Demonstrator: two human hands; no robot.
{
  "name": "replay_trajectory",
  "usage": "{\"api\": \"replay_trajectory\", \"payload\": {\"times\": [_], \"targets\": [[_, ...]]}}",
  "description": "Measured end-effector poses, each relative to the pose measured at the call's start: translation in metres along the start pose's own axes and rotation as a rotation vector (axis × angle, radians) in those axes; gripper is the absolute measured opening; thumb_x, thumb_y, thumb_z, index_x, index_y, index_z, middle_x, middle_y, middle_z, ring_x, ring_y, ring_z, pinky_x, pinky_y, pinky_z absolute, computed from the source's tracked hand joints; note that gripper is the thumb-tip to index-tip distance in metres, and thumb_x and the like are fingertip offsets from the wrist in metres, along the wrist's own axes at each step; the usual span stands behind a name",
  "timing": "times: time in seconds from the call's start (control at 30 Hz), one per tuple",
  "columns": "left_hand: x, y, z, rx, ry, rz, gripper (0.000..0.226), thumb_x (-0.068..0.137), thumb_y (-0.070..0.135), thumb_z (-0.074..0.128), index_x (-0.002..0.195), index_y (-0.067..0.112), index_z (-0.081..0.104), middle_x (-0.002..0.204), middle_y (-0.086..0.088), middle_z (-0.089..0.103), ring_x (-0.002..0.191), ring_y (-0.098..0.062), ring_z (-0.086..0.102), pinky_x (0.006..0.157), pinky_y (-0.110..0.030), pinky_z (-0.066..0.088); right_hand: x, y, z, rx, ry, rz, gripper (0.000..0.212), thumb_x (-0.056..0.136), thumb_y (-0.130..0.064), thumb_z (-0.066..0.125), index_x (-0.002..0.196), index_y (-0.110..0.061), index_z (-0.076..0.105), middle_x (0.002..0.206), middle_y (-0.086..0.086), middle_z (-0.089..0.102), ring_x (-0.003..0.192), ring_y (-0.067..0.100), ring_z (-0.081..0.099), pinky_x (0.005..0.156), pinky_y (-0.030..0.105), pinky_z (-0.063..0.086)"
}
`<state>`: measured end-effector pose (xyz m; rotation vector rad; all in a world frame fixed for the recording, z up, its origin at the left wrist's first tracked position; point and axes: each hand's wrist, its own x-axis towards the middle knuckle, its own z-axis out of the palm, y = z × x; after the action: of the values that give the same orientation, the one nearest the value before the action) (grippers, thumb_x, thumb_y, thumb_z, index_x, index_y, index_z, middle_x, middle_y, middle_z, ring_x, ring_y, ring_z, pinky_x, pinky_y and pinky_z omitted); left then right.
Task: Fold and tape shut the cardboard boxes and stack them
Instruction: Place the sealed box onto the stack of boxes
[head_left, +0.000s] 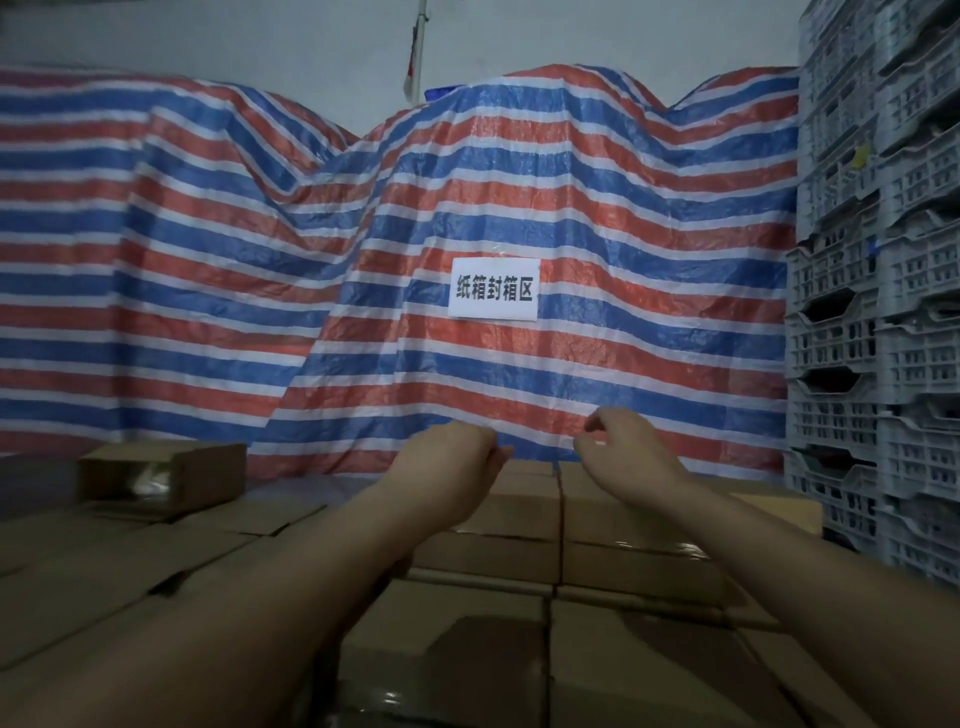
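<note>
Brown, tape-sealed cardboard boxes (498, 639) are lying packed in rows in the foreground as the left hand (451, 453) and right hand (626, 446) are hovering above the far row, fingers loosely curled, holding nothing, before a striped tarpaulin (519, 182).

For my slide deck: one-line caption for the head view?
Both hands, left and right, reach over stacked cardboard boxes toward a striped tarp.

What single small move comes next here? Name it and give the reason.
Probably draw both hands back. The left hand and right hand hover with loosely curled fingers, holding nothing, above the far end of the rows of taped brown cardboard boxes. That suggests a box was just placed, so another from the unsorted brown cartons at left likely follows.
</note>
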<state>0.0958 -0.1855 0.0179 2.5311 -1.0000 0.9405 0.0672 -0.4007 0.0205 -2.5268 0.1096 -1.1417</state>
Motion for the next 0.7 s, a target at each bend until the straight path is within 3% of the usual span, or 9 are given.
{"api": "replay_trajectory", "payload": {"times": [0.07,0.13,0.2,0.3,0.37,0.47,0.63,0.7], "targets": [[-0.020,-0.022,-0.022,0.082,-0.017,-0.023,0.043,0.103,0.048,0.033,0.092,0.020,0.064,0.079,0.004,0.060,0.076,-0.012,0.062,0.077,-0.029,0.053,-0.003,-0.041,0.014,0.032,-0.042,-0.077,0.016,0.099,-0.030,0.055,0.089,-0.020,0.061,0.085,-0.008,0.062,0.076,0.008,0.060,0.058,0.019,0.048],[-0.045,-0.050,-0.041,0.099,-0.062,-0.081,0.044,0.102,0.052,0.033,0.094,0.023,0.064,0.074,0.003,0.060,0.072,-0.012,0.063,0.074,-0.030,0.054,-0.008,-0.083,0.028,0.067,-0.079,-0.125,0.021,0.099,-0.030,0.055,0.085,-0.018,0.064,0.081,-0.001,0.066,0.075,0.012,0.063,0.066,0.028,0.057],[-0.072,-0.082,-0.056,0.034,-0.078,-0.162,0.042,0.102,0.052,0.031,0.095,0.026,0.063,0.074,-0.001,0.062,0.069,-0.012,0.063,0.075,-0.034,0.057,-0.013,-0.121,0.043,0.105,-0.128,-0.184,0.022,0.100,-0.031,0.056,0.081,-0.022,0.062,0.079,-0.003,0.065,0.072,0.010,0.063,0.064,0.024,0.055],[-0.107,-0.134,-0.074,0.118,-0.033,-0.279,0.041,0.103,0.050,0.031,0.091,0.024,0.061,0.076,0.002,0.062,0.065,-0.009,0.060,0.068,-0.027,0.055,-0.017,-0.170,0.071,0.101,-0.219,-0.237,0.028,0.100,-0.031,0.055,0.074,-0.021,0.059,0.073,0.001,0.062,0.065,0.010,0.059,0.055,0.022,0.045],[-0.125,-0.169,-0.082,0.261,-0.081,-0.338,0.022,0.104,0.037,0.039,0.099,0.024,0.056,0.084,0.003,0.059,0.067,-0.008,0.055,0.065,-0.022,0.047,-0.017,-0.197,0.091,0.100,-0.271,-0.255,0.031,0.100,-0.029,0.053,0.073,-0.015,0.060,0.071,0.006,0.061,0.061,0.013,0.055,0.053,0.025,0.044],[-0.144,-0.220,-0.090,0.236,-0.093,-0.373,0.011,0.103,0.021,0.043,0.105,0.019,0.054,0.095,0.000,0.060,0.079,-0.014,0.056,0.071,-0.022,0.043,-0.019,-0.225,0.125,0.116,-0.311,-0.283,0.039,0.099,-0.027,0.052,0.061,-0.018,0.046,0.060,0.000,0.048,0.051,0.009,0.043,0.048,0.019,0.031],[-0.154,-0.292,-0.083,0.305,-0.142,-0.493,0.012,0.101,0.025,0.048,0.102,0.021,0.060,0.097,0.004,0.063,0.089,-0.013,0.062,0.081,-0.023,0.050,-0.010,-0.246,0.187,0.061,-0.434,-0.323,0.042,0.098,-0.028,0.054,0.058,-0.021,0.047,0.053,-0.006,0.046,0.046,0.005,0.043,0.045,0.017,0.034],[-0.151,-0.322,-0.071,0.306,-0.137,-0.517,0.012,0.101,0.033,0.048,0.100,0.027,0.058,0.093,0.009,0.060,0.087,-0.008,0.062,0.082,-0.023,0.049,0.002,-0.254,0.213,-0.007,-0.515,-0.345,0.037,0.097,-0.030,0.054,0.061,-0.022,0.052,0.061,-0.004,0.054,0.056,0.008,0.051,0.052,0.023,0.043]]}}
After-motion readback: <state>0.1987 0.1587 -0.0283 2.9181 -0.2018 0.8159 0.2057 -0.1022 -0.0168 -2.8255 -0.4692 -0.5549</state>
